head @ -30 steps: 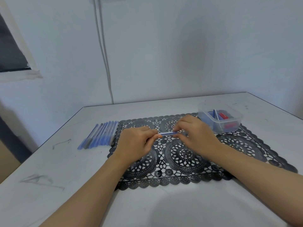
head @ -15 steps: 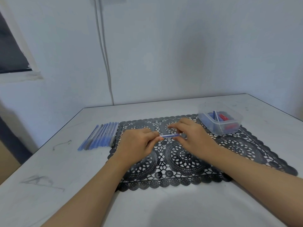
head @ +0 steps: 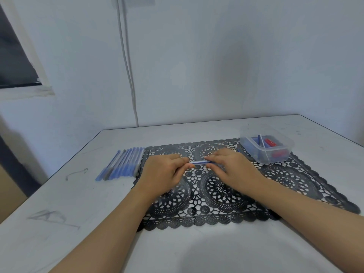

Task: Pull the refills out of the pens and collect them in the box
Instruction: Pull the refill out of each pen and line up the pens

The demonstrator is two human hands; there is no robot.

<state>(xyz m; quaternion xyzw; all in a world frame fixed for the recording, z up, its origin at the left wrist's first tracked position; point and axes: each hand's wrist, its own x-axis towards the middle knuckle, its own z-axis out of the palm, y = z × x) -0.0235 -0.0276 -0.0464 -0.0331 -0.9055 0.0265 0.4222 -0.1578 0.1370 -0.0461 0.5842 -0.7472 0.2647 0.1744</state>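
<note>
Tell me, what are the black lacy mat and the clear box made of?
Black lace-pattern mat: probably flexible plastic or vinyl, matte; clean cut-out holes show the table. Clear rectangular box: translucent plastic; blue and red contents show through its walls.

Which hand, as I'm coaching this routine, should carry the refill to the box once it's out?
Right, probably. The right hand pinches the pen on the side nearer the box at the mat's far right corner; the left hand grips the end toward the spare pens.
</note>
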